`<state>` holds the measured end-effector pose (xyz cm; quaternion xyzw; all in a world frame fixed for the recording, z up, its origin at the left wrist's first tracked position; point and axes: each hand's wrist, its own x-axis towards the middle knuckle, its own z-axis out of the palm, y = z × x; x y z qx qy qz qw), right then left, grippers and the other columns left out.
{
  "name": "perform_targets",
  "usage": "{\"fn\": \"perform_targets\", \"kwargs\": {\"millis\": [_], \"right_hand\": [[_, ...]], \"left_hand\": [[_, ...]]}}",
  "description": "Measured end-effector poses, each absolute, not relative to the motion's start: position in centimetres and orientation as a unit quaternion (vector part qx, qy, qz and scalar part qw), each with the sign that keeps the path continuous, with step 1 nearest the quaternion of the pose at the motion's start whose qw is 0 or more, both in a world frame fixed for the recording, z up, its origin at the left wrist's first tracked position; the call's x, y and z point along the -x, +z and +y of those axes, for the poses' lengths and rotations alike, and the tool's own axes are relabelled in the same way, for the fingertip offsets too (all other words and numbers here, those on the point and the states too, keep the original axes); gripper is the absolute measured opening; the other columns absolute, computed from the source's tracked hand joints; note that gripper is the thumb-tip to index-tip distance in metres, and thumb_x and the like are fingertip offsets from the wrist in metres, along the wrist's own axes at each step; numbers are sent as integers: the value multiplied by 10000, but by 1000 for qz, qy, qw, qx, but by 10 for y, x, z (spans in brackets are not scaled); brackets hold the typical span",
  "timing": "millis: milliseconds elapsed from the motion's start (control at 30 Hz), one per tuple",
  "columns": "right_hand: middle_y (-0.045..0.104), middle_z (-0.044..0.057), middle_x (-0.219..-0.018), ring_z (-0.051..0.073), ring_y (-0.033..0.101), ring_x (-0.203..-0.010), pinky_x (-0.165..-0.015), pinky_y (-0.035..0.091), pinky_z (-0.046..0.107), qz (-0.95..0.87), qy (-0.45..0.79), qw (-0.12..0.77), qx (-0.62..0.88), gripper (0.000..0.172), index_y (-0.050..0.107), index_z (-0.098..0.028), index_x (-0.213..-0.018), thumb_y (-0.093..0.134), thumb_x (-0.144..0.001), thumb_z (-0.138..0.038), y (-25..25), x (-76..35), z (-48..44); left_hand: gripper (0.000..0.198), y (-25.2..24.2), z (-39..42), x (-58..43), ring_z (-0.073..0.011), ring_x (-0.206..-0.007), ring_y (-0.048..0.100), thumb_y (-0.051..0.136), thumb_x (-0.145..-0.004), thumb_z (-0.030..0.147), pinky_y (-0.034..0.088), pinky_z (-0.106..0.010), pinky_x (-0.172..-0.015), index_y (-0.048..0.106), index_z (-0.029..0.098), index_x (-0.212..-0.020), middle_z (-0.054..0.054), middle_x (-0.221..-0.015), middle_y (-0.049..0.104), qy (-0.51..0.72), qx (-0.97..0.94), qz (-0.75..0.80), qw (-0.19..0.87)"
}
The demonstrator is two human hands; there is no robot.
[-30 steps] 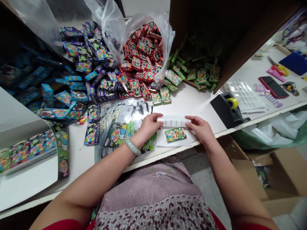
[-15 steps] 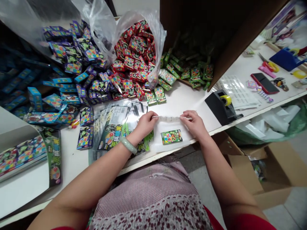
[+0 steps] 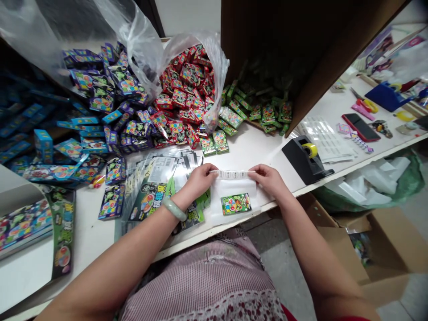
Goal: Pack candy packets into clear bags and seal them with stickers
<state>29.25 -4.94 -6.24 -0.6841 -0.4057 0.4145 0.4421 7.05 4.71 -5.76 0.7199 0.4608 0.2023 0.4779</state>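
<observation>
A narrow whitish strip with round printed marks (image 3: 233,174) is stretched level between my hands. My left hand (image 3: 200,180) pinches its left end between thumb and fingers, and a green bangle circles that wrist. At the other end, my right hand (image 3: 270,182) pinches the strip the same way. Just below the strip, a small green printed box (image 3: 236,203) lies flat on a thin whitish sheet (image 3: 216,216). Left of the sheet, partly behind my left hand, is a pile of clear printed bags (image 3: 152,196).
Heaps of blue boxes (image 3: 72,151), purple boxes (image 3: 122,82), red boxes (image 3: 187,96) and green boxes (image 3: 267,113) line the back. A black tape dispenser (image 3: 302,160) stands right, before a phone (image 3: 361,127). An open carton (image 3: 388,240) sits below the table edge.
The strip has turned so that more of its printed face shows. Both hands keep their pinch on its ends. The whole view has shifted slightly.
</observation>
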Motion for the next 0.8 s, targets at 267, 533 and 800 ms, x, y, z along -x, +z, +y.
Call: {"fn": "perform_targets", "kwargs": {"millis": [267,533,800], "right_hand": [[558,-31,-632,118,469,-580,-571,375,265,-398,430,472,658,276,605,-190,-707,738,-635,-421,-63,-293,-50],[575,-15,-662,132,488,-604,-601,389,281,-437,397,435,680,245,596,-191,-710,686,-683,-417,-61,-294,-54],[678,27,-839,167,582,-753,-718,451,315,-495,409,381,665,277,674,-203,-838,756,-610,-339,-55,-291,-40]], "left_hand": [[70,-56,48,-69,-152,-665,541,571,-745,210,409,-253,-612,620,172,-777,5,-712,611,195,-716,455,491],[80,-59,47,-68,-149,-668,528,572,-740,220,399,-251,-609,620,171,-782,3,-712,609,199,-712,458,494],[84,-60,46,-69,-138,-636,504,568,-747,238,386,-240,-575,615,176,-777,8,-688,590,201,-711,448,504]]}}
